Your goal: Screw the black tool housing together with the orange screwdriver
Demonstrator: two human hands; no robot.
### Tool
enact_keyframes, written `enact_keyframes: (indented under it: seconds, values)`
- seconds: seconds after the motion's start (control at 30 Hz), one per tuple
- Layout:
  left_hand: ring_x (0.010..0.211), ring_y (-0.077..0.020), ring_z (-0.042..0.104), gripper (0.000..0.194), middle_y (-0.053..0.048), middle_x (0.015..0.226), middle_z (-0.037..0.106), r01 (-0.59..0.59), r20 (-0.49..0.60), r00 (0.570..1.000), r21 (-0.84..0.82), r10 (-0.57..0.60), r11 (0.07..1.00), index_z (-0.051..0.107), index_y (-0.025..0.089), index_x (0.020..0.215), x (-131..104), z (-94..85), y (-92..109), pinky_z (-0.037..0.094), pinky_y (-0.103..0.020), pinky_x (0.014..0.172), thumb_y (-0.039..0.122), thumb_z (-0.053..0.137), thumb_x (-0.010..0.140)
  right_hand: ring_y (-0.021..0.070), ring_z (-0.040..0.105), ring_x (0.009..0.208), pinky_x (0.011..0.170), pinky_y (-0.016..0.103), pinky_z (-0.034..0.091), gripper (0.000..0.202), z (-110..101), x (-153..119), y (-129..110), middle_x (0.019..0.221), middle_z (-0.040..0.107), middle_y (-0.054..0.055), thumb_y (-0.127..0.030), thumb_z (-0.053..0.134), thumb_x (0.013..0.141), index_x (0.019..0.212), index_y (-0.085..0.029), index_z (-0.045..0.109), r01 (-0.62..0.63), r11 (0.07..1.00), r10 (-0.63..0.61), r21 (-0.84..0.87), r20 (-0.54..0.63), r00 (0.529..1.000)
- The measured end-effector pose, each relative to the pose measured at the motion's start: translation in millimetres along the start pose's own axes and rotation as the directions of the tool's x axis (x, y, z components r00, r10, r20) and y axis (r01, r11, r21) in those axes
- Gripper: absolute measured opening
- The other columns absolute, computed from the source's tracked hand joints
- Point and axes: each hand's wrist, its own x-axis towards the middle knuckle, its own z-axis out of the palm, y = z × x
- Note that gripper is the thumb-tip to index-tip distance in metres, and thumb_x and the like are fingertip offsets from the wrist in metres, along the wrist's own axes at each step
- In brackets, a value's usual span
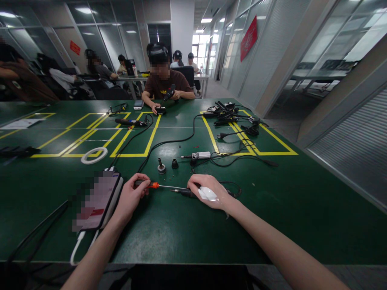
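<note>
My left hand (133, 195) is closed around the dark handle of a screwdriver (155, 185) with an orange collar, its thin shaft pointing right. The shaft's far end meets the fingertips of my right hand (207, 189), and the hand hides its tip. Under my right hand lies a black-handled soldering iron (186, 193), its pointed tip to the left; the curled fingers close over its handle. White padding under clear tape covers the back of that hand. Just beyond stand a metal-and-black nozzle piece (161, 167) and a small black cap (174, 164), with tiny screws nearby.
A silver-handled tool (201, 155) lies beyond my right hand. Left are a phone (99, 201) on a stand and a tape roll (94, 155). Tangled black cables (225, 112) lie at the far right. Across the green table (145, 237), a person (167, 82) holds a tool.
</note>
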Motion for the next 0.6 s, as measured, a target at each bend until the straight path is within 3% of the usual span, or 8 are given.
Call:
enact_keyframes:
  seconds: [0.6]
  values:
    - [0.047,-0.0110,0.043,0.039,0.007,0.048,0.052,0.003,-0.017,1.000,-0.006,-0.003,1.000,0.063,0.019,0.076,-1.6,1.3,1.4,0.032,-0.022,0.047,0.052,0.076,0.061,0.0161,0.063,0.075,0.072,0.027,0.041,0.023,2.3,-0.1,0.7,0.083,0.070,0.003,-0.018,0.053,0.099,0.080,-0.018,0.066,-0.002,1.000,0.002,-0.005,-0.003,1.000]
